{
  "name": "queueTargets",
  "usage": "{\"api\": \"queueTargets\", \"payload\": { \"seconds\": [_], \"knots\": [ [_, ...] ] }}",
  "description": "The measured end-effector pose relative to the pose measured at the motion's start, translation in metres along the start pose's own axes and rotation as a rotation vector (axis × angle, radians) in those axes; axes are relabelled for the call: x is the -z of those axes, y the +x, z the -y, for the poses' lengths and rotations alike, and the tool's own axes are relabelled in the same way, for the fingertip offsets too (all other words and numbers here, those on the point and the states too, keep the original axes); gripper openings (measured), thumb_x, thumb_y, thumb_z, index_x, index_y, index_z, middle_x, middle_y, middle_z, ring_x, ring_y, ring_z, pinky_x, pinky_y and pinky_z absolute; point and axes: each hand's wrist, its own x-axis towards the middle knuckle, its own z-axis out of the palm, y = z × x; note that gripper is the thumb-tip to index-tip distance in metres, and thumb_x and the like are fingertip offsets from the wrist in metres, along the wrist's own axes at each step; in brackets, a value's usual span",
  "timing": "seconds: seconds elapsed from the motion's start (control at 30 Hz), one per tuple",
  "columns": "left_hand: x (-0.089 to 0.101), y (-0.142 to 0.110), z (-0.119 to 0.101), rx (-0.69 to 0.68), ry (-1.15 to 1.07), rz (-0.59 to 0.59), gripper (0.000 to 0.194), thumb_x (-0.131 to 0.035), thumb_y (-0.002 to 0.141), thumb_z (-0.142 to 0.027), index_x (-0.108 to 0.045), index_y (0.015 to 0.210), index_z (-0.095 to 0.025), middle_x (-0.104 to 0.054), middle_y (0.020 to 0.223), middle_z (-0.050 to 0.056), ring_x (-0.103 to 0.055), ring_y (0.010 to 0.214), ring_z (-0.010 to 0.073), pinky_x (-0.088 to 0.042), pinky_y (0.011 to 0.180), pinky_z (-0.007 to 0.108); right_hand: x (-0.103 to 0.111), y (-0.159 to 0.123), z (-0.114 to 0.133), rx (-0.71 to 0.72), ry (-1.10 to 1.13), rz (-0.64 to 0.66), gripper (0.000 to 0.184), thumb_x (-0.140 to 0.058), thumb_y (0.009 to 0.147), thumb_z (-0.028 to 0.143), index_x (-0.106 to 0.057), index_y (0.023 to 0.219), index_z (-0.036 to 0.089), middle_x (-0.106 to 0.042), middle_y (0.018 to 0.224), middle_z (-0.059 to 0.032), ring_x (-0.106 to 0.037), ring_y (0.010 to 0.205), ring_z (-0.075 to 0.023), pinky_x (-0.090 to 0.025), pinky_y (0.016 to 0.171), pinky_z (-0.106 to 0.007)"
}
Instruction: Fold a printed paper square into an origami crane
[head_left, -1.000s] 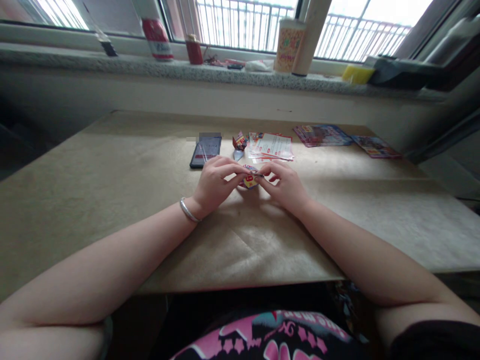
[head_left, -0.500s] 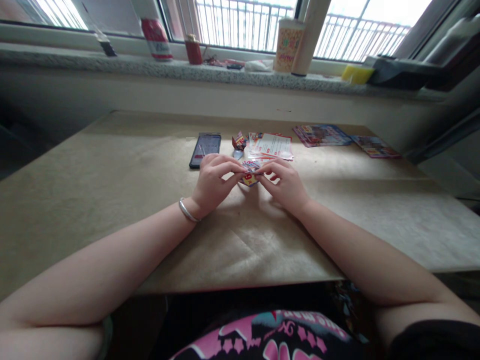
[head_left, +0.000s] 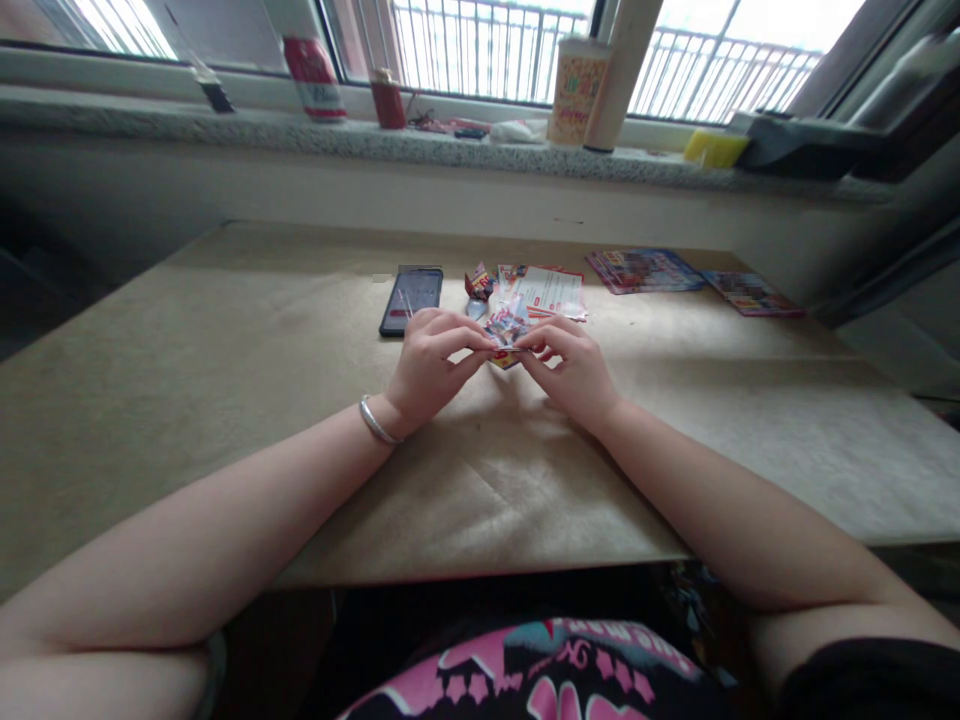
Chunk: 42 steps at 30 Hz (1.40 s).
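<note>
Both hands meet at the middle of the bench (head_left: pixel 225 400), a board covered in brown kraft paper; the left hand (head_left: pixel 433 365), with a silver bangle (head_left: pixel 376 420) on its wrist, and the right hand (head_left: pixel 568 368) are curled inward, fingers bent, and between their fingertips they pinch a folded printed paper (head_left: pixel 507 335) in red, white and blue; neither hand is open, and the grip is shared about evenly, so neither hand is clearly nearer; the paper stands just in front of the knuckles, its long axis running roughly away from the person and leaning slightly, its lower tip showing beneath the fingers; its upper part rises beyond them, toward the far side of the bench.

Just beyond the left hand lies a black smartphone (head_left: pixel 411 302); a small folded paper piece (head_left: pixel 478 283) sits just past the held paper, beside a loose stack of printed leaflets (head_left: pixel 546 292); two more colourful flyers (head_left: pixel 642 270) (head_left: pixel 750 294) lie further right; along the granite windowsill (head_left: pixel 337 142) stand a red-and-white can (head_left: pixel 313 78), a patterned paper cup (head_left: pixel 577 92) and a yellow sponge (head_left: pixel 715 148).
</note>
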Motion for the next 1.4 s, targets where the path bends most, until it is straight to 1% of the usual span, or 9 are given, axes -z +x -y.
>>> {"api": "queueTargets", "payload": {
  "seconds": [0.23, 0.53, 0.67, 0.83, 0.93, 1.03, 1.17, 1.3, 1.4],
  "knots": [
    [0.0, -0.001, 0.001, 0.06, 0.041, 0.068, 0.013, -0.068, 0.084, -0.035, -0.072, 0.077, -0.025, -0.073, 0.086, 0.0, -0.062, 0.086, 0.0167, -0.043, 0.088, 0.036, 0.001, -0.002, -0.005, -0.032, -0.062, 0.037, 0.006, -0.065, 0.083, 0.025, -0.066, 0.078, 0.022, -0.064, 0.082, -0.0005, -0.055, 0.065, -0.0102, -0.046, 0.058, -0.025],
    [0.002, 0.0, -0.004, 0.105, -0.022, -0.004, 0.014, -0.068, 0.084, -0.037, -0.07, 0.081, -0.023, -0.072, 0.085, 0.0, -0.063, 0.083, 0.0158, -0.045, 0.086, 0.035, 0.001, -0.002, -0.002, -0.093, -0.094, 0.034, 0.008, -0.063, 0.085, 0.03, -0.066, 0.082, 0.023, -0.063, 0.084, -0.0003, -0.054, 0.062, -0.0103, -0.044, 0.058, -0.026],
    [0.002, 0.0, -0.003, 0.096, -0.026, 0.007, 0.014, -0.069, 0.084, -0.037, -0.07, 0.079, -0.024, -0.072, 0.084, 0.0, -0.063, 0.083, 0.0155, -0.045, 0.087, 0.035, 0.001, 0.0, -0.001, -0.032, -0.119, 0.053, 0.011, -0.064, 0.085, 0.028, -0.07, 0.094, 0.027, -0.068, 0.089, -0.0015, -0.059, 0.073, -0.0145, -0.048, 0.066, -0.029],
    [0.0, 0.0, -0.004, 0.055, -0.058, 0.033, 0.012, -0.069, 0.084, -0.034, -0.068, 0.079, -0.023, -0.071, 0.086, 0.0, -0.063, 0.086, 0.0162, -0.046, 0.089, 0.036, 0.002, 0.0, 0.0, 0.028, -0.115, 0.03, 0.01, -0.061, 0.087, 0.025, -0.071, 0.087, 0.025, -0.067, 0.086, -0.0028, -0.061, 0.078, -0.0155, -0.05, 0.068, -0.03],
    [-0.001, 0.001, -0.004, 0.071, -0.091, 0.007, 0.013, -0.067, 0.084, -0.03, -0.065, 0.092, -0.021, -0.068, 0.094, 0.002, -0.062, 0.092, 0.0171, -0.048, 0.088, 0.035, 0.002, 0.0, 0.0, -0.026, -0.071, -0.006, 0.008, -0.062, 0.086, 0.025, -0.07, 0.085, 0.023, -0.066, 0.083, -0.0022, -0.06, 0.073, -0.0139, -0.051, 0.064, -0.028],
    [-0.004, -0.002, 0.0, 0.132, -0.123, -0.057, 0.031, -0.066, 0.084, -0.028, -0.056, 0.111, -0.018, -0.062, 0.105, 0.005, -0.06, 0.089, 0.0157, -0.05, 0.086, 0.034, 0.001, 0.0, -0.002, -0.133, 0.002, -0.08, 0.01, -0.063, 0.085, 0.031, -0.065, 0.081, 0.022, -0.065, 0.08, -0.0012, -0.059, 0.068, -0.0124, -0.053, 0.06, -0.026],
    [-0.007, -0.006, 0.009, 0.238, -0.162, -0.034, 0.039, -0.066, 0.084, -0.033, -0.049, 0.117, -0.02, -0.056, 0.114, 0.007, -0.06, 0.092, 0.0152, -0.051, 0.088, 0.035, -0.002, 0.0, -0.009, -0.318, 0.162, -0.148, 0.024, -0.066, 0.081, 0.042, -0.054, 0.075, 0.021, -0.064, 0.073, 0.0006, -0.062, 0.063, -0.0125, -0.054, 0.056, -0.026],
    [-0.009, -0.008, 0.015, 0.29, -0.177, -0.051, 0.048, -0.067, 0.082, -0.037, -0.045, 0.122, -0.022, -0.053, 0.119, 0.009, -0.059, 0.099, 0.0174, -0.052, 0.086, 0.035, -0.007, -0.001, -0.019, -0.417, 0.284, -0.112, 0.032, -0.066, 0.078, 0.048, -0.048, 0.076, 0.022, -0.064, 0.071, 0.0014, -0.067, 0.063, -0.0144, -0.056, 0.058, -0.027],
    [-0.012, -0.009, 0.017, 0.346, -0.321, -0.041, 0.059, -0.067, 0.082, -0.038, -0.035, 0.13, -0.025, -0.054, 0.112, 0.006, -0.062, 0.088, 0.0132, -0.055, 0.079, 0.03, -0.01, -0.002, -0.025, -0.448, 0.333, -0.06, 0.035, -0.067, 0.077, 0.051, -0.047, 0.077, 0.023, -0.067, 0.074, 0.0002, -0.069, 0.066, -0.0155, -0.056, 0.061, -0.029]
  ]
}}
